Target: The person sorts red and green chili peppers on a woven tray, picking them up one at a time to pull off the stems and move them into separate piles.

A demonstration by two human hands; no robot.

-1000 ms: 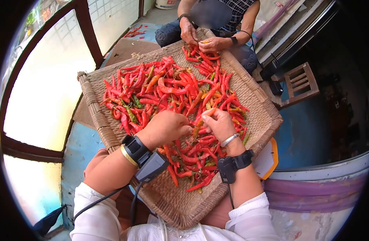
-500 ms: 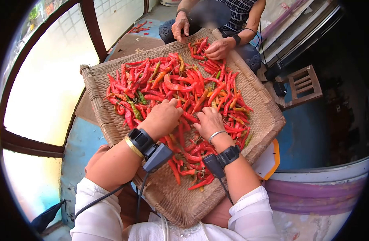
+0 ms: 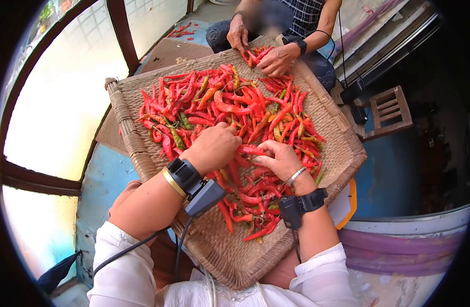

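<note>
Red chili peppers (image 3: 235, 105), with a few green and orange ones among them, lie heaped in a woven basket tray (image 3: 209, 250). Over the middle of the heap is my left hand (image 3: 214, 147), its fingers curled in and their tips hidden among the peppers. My right hand (image 3: 280, 159) pinches the end of a red chili pepper (image 3: 251, 150) between thumb and fingers. That pepper points toward my left hand. More peppers (image 3: 258, 197) lie below my hands, toward the near corner.
Across the tray, another person's hands (image 3: 277, 60) hold several red chili peppers (image 3: 256, 55) above the far corner. A few peppers (image 3: 181, 30) lie on the floor behind. To the right stands a wooden stool (image 3: 391, 110); framed windows (image 3: 61, 97) line the left.
My right hand has drawn slightly right and turned, and a pepper now shows in its pinch. My left hand barely moved. The other person's hands have come together, lifting peppers.
</note>
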